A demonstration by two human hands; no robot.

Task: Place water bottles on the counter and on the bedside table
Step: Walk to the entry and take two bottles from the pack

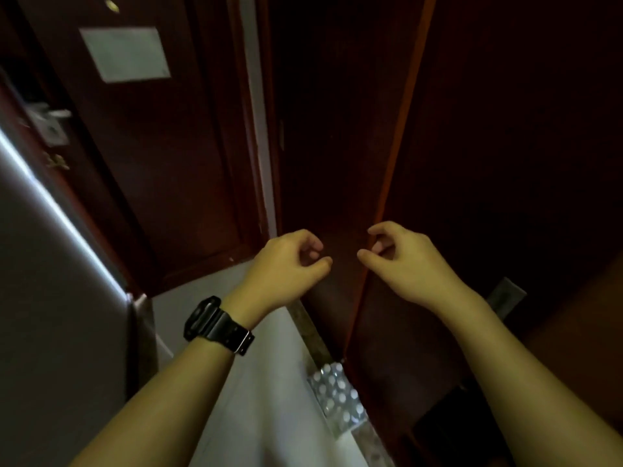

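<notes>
Both hands hang empty in the middle of the view, side by side with a small gap between them. The left hand (290,261) is loosely curled, fingers bent inward, holding nothing; a black watch (217,323) sits on its wrist. The right hand (401,254) is also half curled, thumb and fingers apart, holding nothing.

Behind the hands, at 12 o'clock, stands a dark wooden panel (337,146) whose lit orange edge (401,129) runs down between the two hands toward 6 o'clock. At 11 o'clock is a dark door (161,163) with a pale sheet (124,53) fixed on it and a metal handle (50,121) at 9 o'clock.

The pack of water bottles (337,401), white caps up, lies on the pale floor (269,365) at 6 o'clock, just beside the panel's lower edge and below the wrists. A grey wall (43,281) closes the 8 o'clock side, leaving a narrow strip of floor.
</notes>
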